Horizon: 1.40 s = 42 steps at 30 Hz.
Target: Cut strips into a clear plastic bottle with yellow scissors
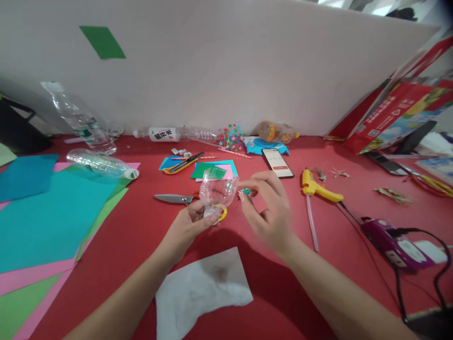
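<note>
A clear plastic bottle top (217, 189), cut off from its bottle, is held by its neck in my left hand (194, 222), with the cut rim up. My right hand (267, 208) hovers just right of the rim, slightly blurred. Its thumb and index finger are bent and apart. A few small coloured stars (245, 193) show between these fingertips, apparently on the table behind them. Behind the bottle top lie scissors (173, 199), their handles partly hidden by it and my left hand. In front of my hands a white cloth (203, 288) with a dark smudge lies flat.
A yellow hot glue gun (320, 188) with a glue stick lies right, wired to a purple power strip (396, 243). Behind are a yellow cutter knife (182, 164), a phone (278, 163) and a star-covered ball (231, 137). Coloured paper (46, 222) and bottles (99, 163) lie left.
</note>
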Motion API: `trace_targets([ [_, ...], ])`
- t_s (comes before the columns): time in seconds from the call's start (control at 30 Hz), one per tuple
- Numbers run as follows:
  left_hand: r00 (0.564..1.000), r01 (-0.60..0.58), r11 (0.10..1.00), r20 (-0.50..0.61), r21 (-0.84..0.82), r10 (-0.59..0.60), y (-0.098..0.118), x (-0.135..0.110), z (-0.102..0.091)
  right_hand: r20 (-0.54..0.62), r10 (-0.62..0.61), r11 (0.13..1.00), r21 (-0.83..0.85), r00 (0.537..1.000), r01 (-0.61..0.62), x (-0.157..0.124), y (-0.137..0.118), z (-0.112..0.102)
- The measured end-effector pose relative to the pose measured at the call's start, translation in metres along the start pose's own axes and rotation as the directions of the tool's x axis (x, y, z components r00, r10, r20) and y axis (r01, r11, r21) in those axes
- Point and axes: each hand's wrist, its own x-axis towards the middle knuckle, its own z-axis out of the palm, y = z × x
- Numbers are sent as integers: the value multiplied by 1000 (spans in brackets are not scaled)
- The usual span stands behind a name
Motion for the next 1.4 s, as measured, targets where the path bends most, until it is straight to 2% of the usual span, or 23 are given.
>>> trace_targets([
  [0.17,1000,-2,999,26,49,1,-1,0,0,6,-36,996,-81,999,37,6,-3,-4],
  [0.47,995,9,998,99,65,-15,-3,1,-1,108,111,994,4,988,-112,6,1,-3],
  [0.67,997,18,998,80,65,-23,-3,1,-1,76,125,991,27,989,-128,7,1,-3],
  [1.07,999,41,996,11,82,-42,-3,2,1,51,-7,992,-122,999,13,5,3,-3],
  [1.27,999,36,990,-5,136,-35,-3,1,2,70,-42,970,-238,997,57,4,6,-3],
  [1.4,999,36,986,-21,163,-33,-3,3,2,72,-117,940,-313,991,134,4,9,-4],
])
